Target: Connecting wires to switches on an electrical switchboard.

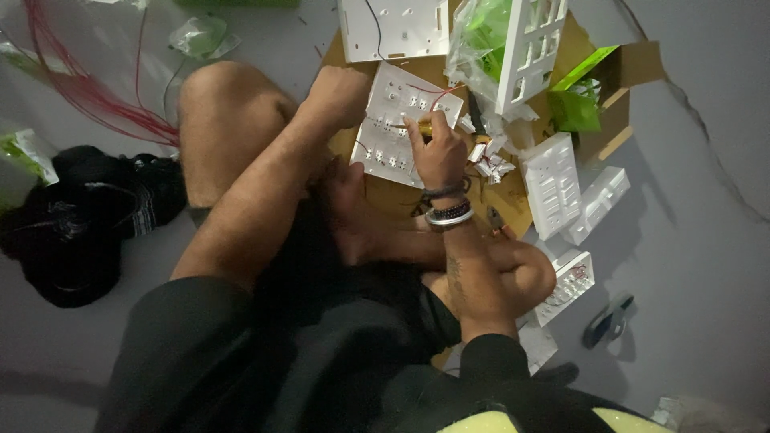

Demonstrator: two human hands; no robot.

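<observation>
The white switch plate [401, 120] lies flat on the cardboard sheet [513, 204], its long axis running diagonally, the far end toward upper right. It is steadied at its left edge by the clenched left hand [338, 95]. A yellow-handled screwdriver [421, 127], grasped by the right hand [439, 152], points left across it. A slip could nick the red wires [437, 95].

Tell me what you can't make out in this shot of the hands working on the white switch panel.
- Head view: the tip of the yellow-handled tool is hidden by the right hand.
- Whatever the left hand grips is hidden inside its closed fist.
- The near part of the white switch panel is covered by both hands.
- The panel's wiring is too small and dim to trace.
</observation>
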